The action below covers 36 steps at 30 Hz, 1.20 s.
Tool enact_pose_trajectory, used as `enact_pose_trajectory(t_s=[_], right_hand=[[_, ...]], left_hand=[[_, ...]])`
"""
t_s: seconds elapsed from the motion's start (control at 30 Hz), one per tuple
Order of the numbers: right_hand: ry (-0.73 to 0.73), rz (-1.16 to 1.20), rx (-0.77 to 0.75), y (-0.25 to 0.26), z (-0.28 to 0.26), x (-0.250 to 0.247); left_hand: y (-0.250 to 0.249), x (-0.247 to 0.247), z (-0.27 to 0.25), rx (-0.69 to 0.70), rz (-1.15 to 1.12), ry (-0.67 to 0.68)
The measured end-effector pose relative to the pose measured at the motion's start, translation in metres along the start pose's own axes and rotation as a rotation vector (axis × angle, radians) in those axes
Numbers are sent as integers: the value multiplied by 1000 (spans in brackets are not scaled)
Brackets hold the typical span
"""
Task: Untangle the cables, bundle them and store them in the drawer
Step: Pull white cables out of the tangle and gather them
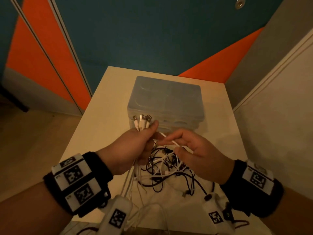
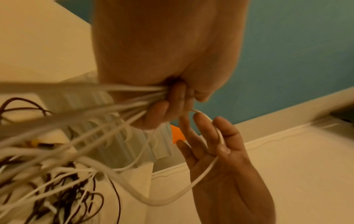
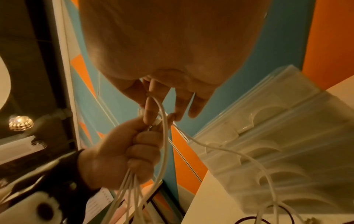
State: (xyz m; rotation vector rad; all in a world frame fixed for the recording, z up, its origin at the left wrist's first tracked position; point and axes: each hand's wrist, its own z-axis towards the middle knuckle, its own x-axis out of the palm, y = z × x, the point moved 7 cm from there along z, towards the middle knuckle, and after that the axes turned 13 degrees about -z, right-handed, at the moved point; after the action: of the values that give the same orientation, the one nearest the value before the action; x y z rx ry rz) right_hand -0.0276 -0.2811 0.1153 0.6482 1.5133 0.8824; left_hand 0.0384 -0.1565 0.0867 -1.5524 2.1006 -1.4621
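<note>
the wall (image 1: 152,34) at the top of the frame is blue with big orange shapes, and a pale floor (image 1: 25,141) shows at the left. a small white table (image 1: 105,102) fills the middle of the head view. its far edge and left edge are close to the things on it, with bare top to the left of the box.

a clear plastic drawer box (image 1: 166,99) sits on the far half of the table, just right of middle. it looks closed.

a messy pile of cables (image 1: 169,168), white and dark ones mixed, lies on the near half of the table, low in the middle of the frame, under both hands.

the left hand (image 1: 133,148) is left of middle, curled tight around a bunch of white cables (image 1: 142,122). their plug ends stick up above the fist, in front of the box. the right wrist view shows the same fist from the side, with the cords hanging out below it.

the right hand (image 1: 191,150) is right of middle, close to the left one. its thumb and first finger pinch one white cable (image 1: 169,139); the other fingers are loose. the left wrist view shows what the head view hides: this cord runs over the spread fingers (image 2: 203,125) and loops down under the palm toward the pile.
</note>
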Motion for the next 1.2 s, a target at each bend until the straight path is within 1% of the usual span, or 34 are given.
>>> enact_pose_trajectory(t_s=[0.1,0.23,0.3,0.33,0.37,0.5,0.57,0.6,0.7,0.73,0.77,0.8,0.87,0.93,0.97,1.0,1.07,1.1,1.13,1.2], right_hand=[[48,-70,-60,7,-8,8],[119,-205,-170,13,-18,22],[157,-215,-141,8,-22,26],[151,-171,-111,5,-23,25],[112,-105,-80,0,-24,22],[-177,206,110,-29,-15,2],[-233,296,196,-47,-8,-3],[-221,302,219,-53,-2,-3],[-82,417,218,-61,15,9],[-38,423,204,-59,17,13],[-12,382,185,-57,19,15],[-11,309,177,-54,20,12],[-70,218,148,-54,22,-1],[-122,280,125,-49,21,-14],[-141,307,105,-44,19,-21],[-175,291,89,-37,17,-28],[-208,206,55,-24,14,-35],[-205,188,45,-20,13,-34],[-201,193,41,-17,12,-32],[-191,217,44,-13,13,-26]], left_hand=[[-3,-3,5,41,45,-60],[0,-5,3,22,84,-48],[-3,-7,2,45,112,-35],[-6,-8,1,67,115,-22],[-10,-8,-1,91,116,-3],[-29,12,-20,197,154,148],[-36,25,-31,250,167,232],[-40,31,-36,280,185,266],[-50,46,-51,361,286,393],[-51,51,-56,374,343,450],[-51,55,-60,366,392,496],[-48,56,-63,348,447,531],[-43,55,-67,299,546,577],[-35,46,-61,254,617,548],[-32,38,-54,246,634,478],[-31,26,-45,237,616,372],[-29,-1,-28,212,489,123],[-28,-11,-23,208,404,34],[-28,-17,-19,208,333,-26],[-29,-18,-13,216,285,-67]])
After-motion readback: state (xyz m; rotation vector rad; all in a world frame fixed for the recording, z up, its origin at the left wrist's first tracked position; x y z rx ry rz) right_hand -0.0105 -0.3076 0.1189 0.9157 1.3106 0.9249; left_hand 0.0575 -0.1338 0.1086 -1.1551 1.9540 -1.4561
